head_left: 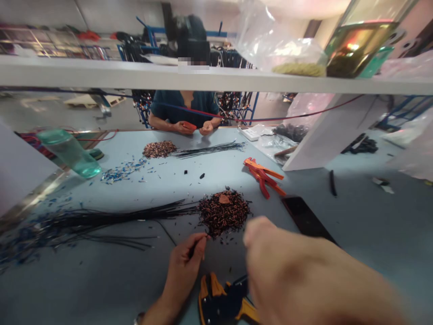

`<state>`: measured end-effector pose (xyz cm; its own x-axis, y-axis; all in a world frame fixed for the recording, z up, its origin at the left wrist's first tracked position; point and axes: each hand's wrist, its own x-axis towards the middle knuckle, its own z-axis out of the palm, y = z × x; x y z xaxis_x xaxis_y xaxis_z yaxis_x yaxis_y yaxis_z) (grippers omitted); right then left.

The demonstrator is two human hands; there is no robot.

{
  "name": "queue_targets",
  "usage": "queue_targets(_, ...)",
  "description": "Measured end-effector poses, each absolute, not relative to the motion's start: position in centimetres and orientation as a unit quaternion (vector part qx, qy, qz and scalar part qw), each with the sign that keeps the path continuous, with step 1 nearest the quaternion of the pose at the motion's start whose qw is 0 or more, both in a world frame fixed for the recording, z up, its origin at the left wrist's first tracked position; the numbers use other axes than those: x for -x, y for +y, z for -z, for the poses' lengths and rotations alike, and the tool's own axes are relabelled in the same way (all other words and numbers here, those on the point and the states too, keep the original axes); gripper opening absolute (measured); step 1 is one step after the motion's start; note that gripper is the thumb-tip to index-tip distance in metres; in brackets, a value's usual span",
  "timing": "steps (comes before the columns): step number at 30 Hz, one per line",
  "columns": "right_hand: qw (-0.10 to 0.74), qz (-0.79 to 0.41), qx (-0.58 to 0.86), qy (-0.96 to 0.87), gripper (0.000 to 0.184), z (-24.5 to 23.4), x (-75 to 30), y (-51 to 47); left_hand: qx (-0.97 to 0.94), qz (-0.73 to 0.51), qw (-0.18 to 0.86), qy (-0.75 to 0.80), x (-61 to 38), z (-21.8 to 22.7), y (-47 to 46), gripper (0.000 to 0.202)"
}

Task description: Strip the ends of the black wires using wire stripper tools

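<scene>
My left hand (186,262) pinches a thin black wire (167,232), with the fingertips at the near edge of a pile of short black and copper-coloured pieces (223,212). Large and blurred in the foreground, my right hand (291,266) looks closed, its fingers curled under and hidden. A wire stripper (219,302) with yellow-orange jaws and a dark body is right of my left wrist. Part of that tool disappears behind my right hand, and I cannot see whether the hand grips it. A bundle of black wires (128,216) stretches across the left side.
Orange-red pliers (264,176) and a dark phone (306,216) lie on the right. A green bottle (69,151) leans at the left. Across the table, a co-worker's hands (194,127) hold an orange tool. A white shelf (216,76) spans above, with an upright panel (314,131).
</scene>
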<state>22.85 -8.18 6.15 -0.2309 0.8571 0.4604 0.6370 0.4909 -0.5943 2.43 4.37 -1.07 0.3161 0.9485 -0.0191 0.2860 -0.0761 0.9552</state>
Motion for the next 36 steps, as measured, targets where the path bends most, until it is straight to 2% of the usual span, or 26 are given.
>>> queue_targets(2, 0.363, -0.170, 0.494, -0.772, 0.021, -9.1, -21.4, -3.2, -0.642, -0.355, 0.490, 0.471, -2.4, 0.9, 4.3, 0.028)
queue_targets(4, 0.326, -0.143, 0.519, -0.777, 0.016, -9.9, -20.3, 0.4, -0.637, -0.374, 0.487, 0.465, -2.4, 0.7, 4.3, 0.028)
queue_targets(7, 0.272, -0.148, 0.549, -0.776, 0.018, -8.1, -19.4, 2.7, -0.629, -0.390, 0.491, 0.459, -2.5, 0.6, 4.2, 0.027)
queue_targets(13, 0.230, -0.168, 0.539, -0.793, 0.015, -5.7, -19.0, 2.8, -0.628, -0.399, 0.509, 0.433, -2.6, 1.0, 4.1, 0.025)
queue_targets(21, 0.262, -0.163, 0.515, -0.800, 0.015, -4.8, -19.0, 3.4, -0.646, -0.412, 0.501, 0.404, -2.6, 1.0, 3.9, 0.025)
queue_targets(28, 0.278, -0.175, 0.518, -0.790, 0.019, -4.4, -20.2, 3.7, -0.660, -0.433, 0.435, 0.433, -2.7, 1.1, 3.9, 0.016)
queue_targets(36, 0.290, -0.169, 0.530, -0.779, 0.022, -3.9, -20.3, 4.1, -0.691, -0.414, 0.371, 0.461, -2.8, 1.2, 3.8, 0.018)
